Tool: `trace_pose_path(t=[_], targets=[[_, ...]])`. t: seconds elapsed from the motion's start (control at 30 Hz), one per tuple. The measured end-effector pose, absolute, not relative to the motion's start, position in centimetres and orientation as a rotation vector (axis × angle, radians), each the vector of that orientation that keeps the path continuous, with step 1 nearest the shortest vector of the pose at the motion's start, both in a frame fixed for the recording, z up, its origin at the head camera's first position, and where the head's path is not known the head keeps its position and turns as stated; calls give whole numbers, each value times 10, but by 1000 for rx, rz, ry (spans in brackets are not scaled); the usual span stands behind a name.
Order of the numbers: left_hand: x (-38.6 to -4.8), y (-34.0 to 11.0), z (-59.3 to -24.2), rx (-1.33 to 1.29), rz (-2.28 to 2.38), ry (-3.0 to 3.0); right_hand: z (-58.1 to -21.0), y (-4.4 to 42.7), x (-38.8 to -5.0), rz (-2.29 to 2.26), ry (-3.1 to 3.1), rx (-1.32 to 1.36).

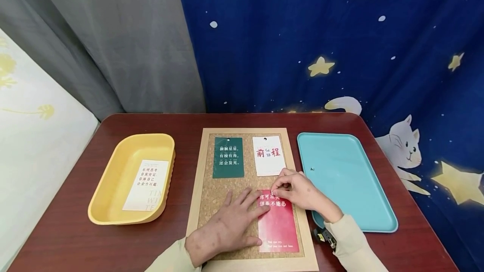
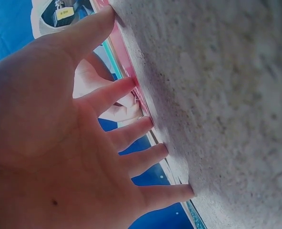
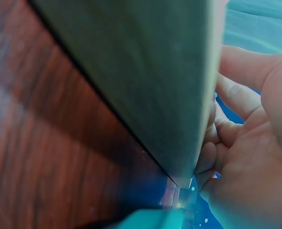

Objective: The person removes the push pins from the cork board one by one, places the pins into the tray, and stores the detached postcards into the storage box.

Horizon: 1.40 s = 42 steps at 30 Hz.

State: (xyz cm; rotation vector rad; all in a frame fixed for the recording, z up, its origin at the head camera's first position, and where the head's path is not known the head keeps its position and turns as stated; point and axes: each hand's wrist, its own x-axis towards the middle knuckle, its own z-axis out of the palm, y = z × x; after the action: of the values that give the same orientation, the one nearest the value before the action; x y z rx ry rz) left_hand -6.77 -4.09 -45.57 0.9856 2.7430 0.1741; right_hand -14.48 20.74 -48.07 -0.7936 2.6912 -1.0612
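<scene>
A red card [image 1: 277, 226] with white writing lies on the lower right of a wood-framed cork board [image 1: 223, 186]. My left hand [image 1: 230, 226] rests with spread fingers, its thumb and forefinger on the card's left edge and the other fingertips on the cork. At the card's top edge, my right hand [image 1: 296, 188] pinches a thumbtack, mostly hidden by the fingertips. Above, a green card [image 1: 228, 158] and a white card [image 1: 269, 160] are each tacked at the top. In the left wrist view the left hand's fingertips [image 2: 148, 121] touch the board.
Left of the board, a yellow basket [image 1: 103, 184] holds another white card [image 1: 145, 186] with writing. A blue tray [image 1: 351, 184] lies to the right, with a small silver tack [image 1: 312, 169] in it. Everything stands on a dark red table [image 1: 189, 133], with curtains behind.
</scene>
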Motion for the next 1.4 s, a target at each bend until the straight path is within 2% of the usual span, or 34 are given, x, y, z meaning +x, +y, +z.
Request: trace_pose_path(t=[1.4], targets=[[-70,-40,-458,975,187,2743,-481,211,-142,-1038,2687,-832]])
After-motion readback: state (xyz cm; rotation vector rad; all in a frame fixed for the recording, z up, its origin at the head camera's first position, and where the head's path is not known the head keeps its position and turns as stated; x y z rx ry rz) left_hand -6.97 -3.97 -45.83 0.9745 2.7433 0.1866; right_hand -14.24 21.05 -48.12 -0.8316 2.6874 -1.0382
